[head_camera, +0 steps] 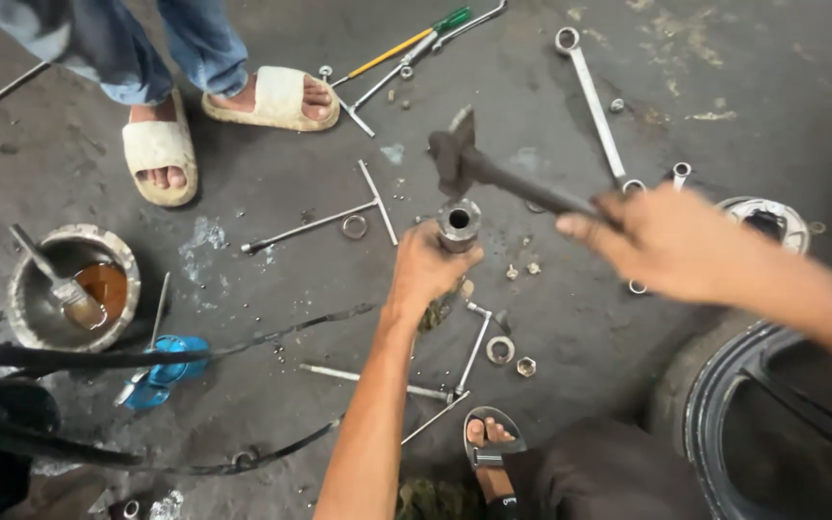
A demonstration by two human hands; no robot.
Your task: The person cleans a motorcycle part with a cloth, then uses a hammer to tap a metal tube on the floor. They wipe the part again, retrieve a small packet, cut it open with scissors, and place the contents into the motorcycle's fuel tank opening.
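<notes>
Overhead, hammer (464, 164) in right hand (671, 241); left hand (426, 270) around metal tube (458, 224).

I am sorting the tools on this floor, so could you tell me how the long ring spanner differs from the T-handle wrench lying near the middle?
The ring spanner is a flat, bright bar with a ring at each end; the T-handle wrench is a thin round rod with a crossbar. The spanner lies beyond the right hand, the wrench just beyond the left hand. Both are metal, lie flat on the concrete, and are untouched.
</notes>
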